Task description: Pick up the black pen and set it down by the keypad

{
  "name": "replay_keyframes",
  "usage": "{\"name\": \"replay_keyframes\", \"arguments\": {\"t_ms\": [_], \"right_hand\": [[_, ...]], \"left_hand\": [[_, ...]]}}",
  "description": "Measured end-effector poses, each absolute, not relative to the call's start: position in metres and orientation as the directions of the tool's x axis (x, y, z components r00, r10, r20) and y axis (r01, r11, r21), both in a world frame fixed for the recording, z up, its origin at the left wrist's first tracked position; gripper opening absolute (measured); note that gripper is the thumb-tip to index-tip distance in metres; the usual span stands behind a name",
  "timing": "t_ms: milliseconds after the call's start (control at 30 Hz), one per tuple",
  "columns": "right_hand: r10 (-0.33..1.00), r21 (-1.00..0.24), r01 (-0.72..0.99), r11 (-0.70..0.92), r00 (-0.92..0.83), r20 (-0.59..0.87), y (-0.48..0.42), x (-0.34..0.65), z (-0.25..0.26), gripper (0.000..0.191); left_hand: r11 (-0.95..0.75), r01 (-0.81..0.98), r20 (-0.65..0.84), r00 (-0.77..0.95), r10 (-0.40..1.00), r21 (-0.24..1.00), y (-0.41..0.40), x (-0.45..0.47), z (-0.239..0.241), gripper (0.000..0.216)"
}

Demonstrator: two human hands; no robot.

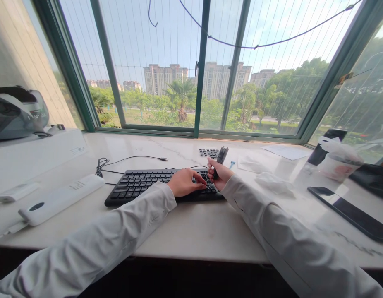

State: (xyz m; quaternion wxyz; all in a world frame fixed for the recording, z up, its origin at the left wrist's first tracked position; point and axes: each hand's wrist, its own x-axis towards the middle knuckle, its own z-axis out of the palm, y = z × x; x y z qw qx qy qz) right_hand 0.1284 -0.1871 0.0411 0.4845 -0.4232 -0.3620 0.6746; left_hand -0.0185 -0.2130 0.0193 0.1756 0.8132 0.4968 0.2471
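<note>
A black keyboard lies on the pale marble sill. My left hand rests on the keyboard's right part, fingers curled and pressed onto the keys. Beside it, my right hand is closed round a slim black tool that points down at the keys. A group of loose black keycaps lies just behind the keyboard. A small blue item lies next to my right hand.
A white power strip and small white box lie at left, beneath a helmet on a white ledge. A loose cable runs behind the keyboard. Crumpled tissues, plastic cup, paper and dark phone at right.
</note>
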Motion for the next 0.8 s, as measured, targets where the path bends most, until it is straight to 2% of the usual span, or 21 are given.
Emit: {"name": "replay_keyframes", "arguments": {"t_ms": [367,800], "right_hand": [[0.948,-0.880,-0.365,-0.303,-0.204,-0.242,-0.194,0.129,0.046,0.027],[0.976,-0.868,-0.462,-0.182,-0.196,-0.100,-0.187,0.124,0.029,0.033]], "left_hand": [[-0.457,0.731,0.236,0.392,0.889,0.507,-0.214,-0.017,0.021,0.031],[-0.454,0.732,0.228,0.394,0.890,0.508,-0.213,-0.018,0.019,0.030]]}}
